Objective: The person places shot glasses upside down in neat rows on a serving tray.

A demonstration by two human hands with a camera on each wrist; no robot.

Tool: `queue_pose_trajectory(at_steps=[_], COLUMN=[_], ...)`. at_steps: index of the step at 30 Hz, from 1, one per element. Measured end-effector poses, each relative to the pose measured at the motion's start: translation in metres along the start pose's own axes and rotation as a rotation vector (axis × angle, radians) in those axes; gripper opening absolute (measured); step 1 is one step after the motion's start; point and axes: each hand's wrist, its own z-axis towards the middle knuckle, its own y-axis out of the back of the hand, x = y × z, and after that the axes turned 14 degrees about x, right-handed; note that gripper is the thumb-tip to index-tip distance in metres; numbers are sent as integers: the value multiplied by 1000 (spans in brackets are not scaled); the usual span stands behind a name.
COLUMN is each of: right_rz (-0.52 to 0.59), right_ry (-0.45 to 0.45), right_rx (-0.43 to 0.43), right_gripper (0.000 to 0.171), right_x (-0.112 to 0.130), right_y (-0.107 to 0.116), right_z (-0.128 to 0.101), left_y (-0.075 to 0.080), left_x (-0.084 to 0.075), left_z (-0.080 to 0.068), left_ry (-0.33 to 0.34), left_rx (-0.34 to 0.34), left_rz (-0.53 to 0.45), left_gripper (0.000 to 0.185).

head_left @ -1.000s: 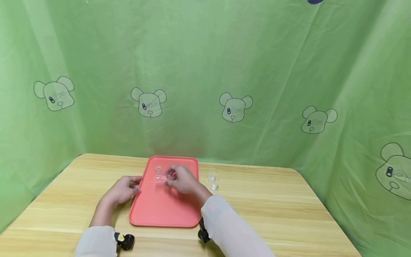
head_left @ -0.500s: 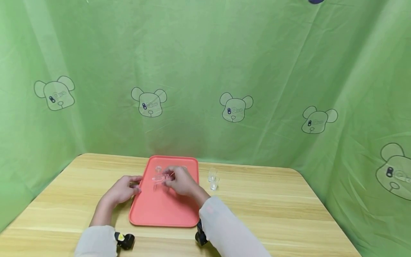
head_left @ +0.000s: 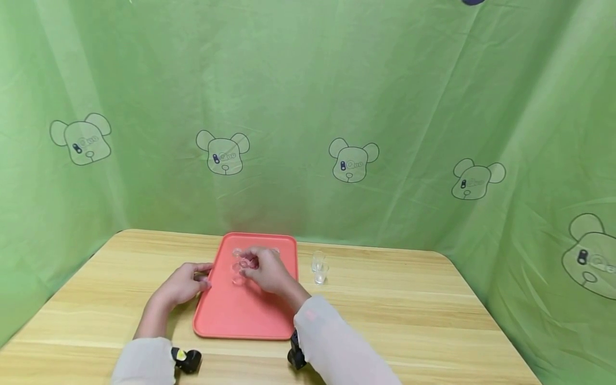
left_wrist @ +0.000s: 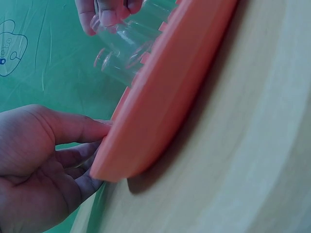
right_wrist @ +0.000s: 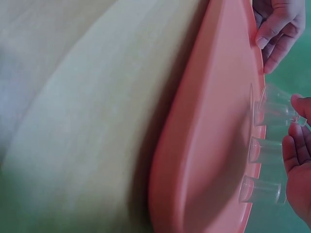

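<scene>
My left hand (head_left: 183, 283) grips the left rim of a red tray (head_left: 245, 323), thumb and fingers at its edge. Over the back left part of the tray, my right hand (head_left: 267, 270) pinches a small clear shot glass (left_wrist: 121, 39) by its narrow base. Its wide mouth points down, close over the tray surface. More clear glasses stand on the tray: one (head_left: 237, 251) at the back left, another (head_left: 276, 250) behind the right hand. In the right wrist view, a glass (right_wrist: 265, 150) and a second glass (right_wrist: 262, 189) stand beside the held one.
Two more clear glasses, a rear glass (head_left: 318, 260) and a front glass (head_left: 321, 274), stand on the wooden table (head_left: 409, 310) just right of the tray. A green curtain (head_left: 289, 107) with printed bear heads hangs behind the table and at both sides.
My right hand has turned the glass from lying sideways to mouth down and shifted slightly left. The left hand stays on the tray rim.
</scene>
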Motion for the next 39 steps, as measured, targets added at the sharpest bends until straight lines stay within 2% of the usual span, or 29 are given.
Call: queue_pose_trajectory(at_steps=[8,23,31,39], right_rz=[44,-95,-8,-32], right_ry=[-16,26,27,22], right_rx=[6,-13,-6,5], right_gripper=[33,28,25,31], right_x=[2,7,5,4], right_y=[-5,-14,-17,-17], right_z=[1,4,5,4], left_y=[0,0,-1,0], left_x=[0,-1,-1,0], left_z=[0,-1,0,-1], left_ry=[-8,-13,-16,-3], left_rx=[4,6,8,6], left_rz=[-4,-20,-16,-12], left_gripper=[50,50,51,51])
